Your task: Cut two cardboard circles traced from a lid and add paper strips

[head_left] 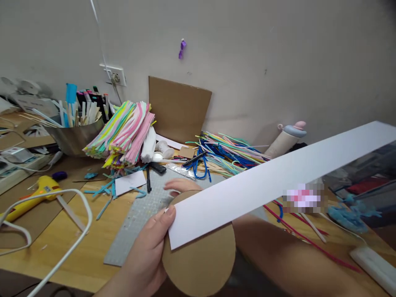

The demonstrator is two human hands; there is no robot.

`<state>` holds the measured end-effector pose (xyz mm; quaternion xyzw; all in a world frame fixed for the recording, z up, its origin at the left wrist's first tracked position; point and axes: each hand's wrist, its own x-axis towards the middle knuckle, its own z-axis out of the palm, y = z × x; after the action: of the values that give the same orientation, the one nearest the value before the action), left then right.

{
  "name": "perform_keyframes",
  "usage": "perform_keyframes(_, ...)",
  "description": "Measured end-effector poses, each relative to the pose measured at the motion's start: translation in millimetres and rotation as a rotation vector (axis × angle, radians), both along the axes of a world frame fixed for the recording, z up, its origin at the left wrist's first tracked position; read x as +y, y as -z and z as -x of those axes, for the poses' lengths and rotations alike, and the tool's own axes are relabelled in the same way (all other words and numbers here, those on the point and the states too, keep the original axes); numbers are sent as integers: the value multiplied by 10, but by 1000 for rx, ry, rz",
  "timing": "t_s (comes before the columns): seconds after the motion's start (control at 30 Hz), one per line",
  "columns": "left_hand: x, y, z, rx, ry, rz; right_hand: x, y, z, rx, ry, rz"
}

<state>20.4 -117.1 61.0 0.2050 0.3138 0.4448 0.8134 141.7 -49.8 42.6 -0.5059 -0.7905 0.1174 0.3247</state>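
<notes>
My left hand (153, 243) is closed on a round brown cardboard disc (201, 264) and a long white paper strip (247, 185). Its thumb presses the strip's near end against the disc's face, while the other fingers go behind the disc. From there the strip slants up to the right, its far end in the air. My right forearm comes in from the lower right and passes behind strip and disc. Past the disc's upper left edge, fingers of my right hand (179, 185) show, stretched out and slightly blurred; its palm is hidden.
A grey cutting mat (123, 243) lies below. On the left are a yellow glue gun (40, 196), its looping white cord and a metal bowl (74, 138) of sticks. Pipe cleaner bundles (126, 132), a cardboard sheet (179, 109) and a bottle (284, 138) stand towards the wall.
</notes>
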Motion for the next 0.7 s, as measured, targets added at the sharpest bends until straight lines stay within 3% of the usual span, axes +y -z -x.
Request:
perform_keyframes(0.07,-21,-23,83,-25,3,-15,337,33,298,11,-177,56)
perform_keyframes(0.13,-31,-35,188,-29,-5,-16,642,99,558,-8,-266,100)
perform_keyframes(0.3,-32,-2,438,10,-47,14,1066,319,951,-45,-316,222)
perform_keyframes(0.4,-9,29,522,29,-78,4,1104,350,1001,41,-282,259)
perform_keyframes(0.5,37,35,553,18,-88,-20,1092,228,936,219,-237,295)
perform_keyframes(0.6,113,0,547,3,-122,-38,1026,33,738,485,-136,350)
perform_keyframes(0.7,213,-57,514,32,-177,-43,779,-67,420,816,11,444)
